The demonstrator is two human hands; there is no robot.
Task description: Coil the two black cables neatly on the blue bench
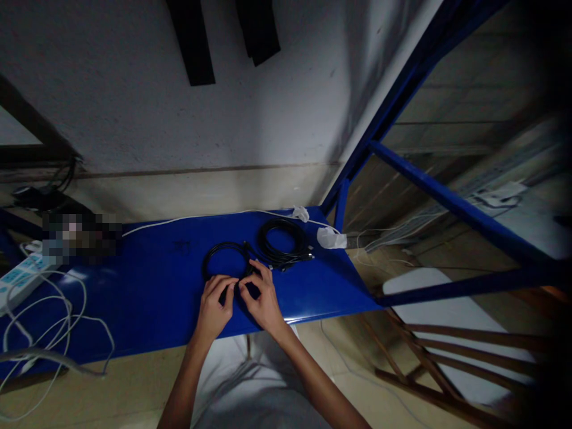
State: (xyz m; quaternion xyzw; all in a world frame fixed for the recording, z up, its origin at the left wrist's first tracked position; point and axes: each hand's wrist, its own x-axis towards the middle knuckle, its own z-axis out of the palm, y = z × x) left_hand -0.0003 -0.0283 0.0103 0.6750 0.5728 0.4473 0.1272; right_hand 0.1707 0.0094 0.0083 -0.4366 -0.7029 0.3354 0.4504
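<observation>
A coiled black cable (223, 245) lies on the blue table (147, 298) near its front edge. At the near side of that coil, my left hand (217, 302) is closed, thumb and forefinger pinched together. Close beside it on the right, my right hand (260, 295) is also closed in a pinch, fingertips near the cable. What sits between the fingertips is too small and dark to make out. Just beyond my right hand rests a thicker bundle of coiled black cables (281, 238), with metal-tipped connectors at its near right side.
A white power strip (22, 277) and tangled white cords (67, 310) occupy the table's left end. Crumpled white pieces (331, 238) lie at the back right. A blue metal frame (420, 173) rises on the right, beside a wooden chair (447, 333).
</observation>
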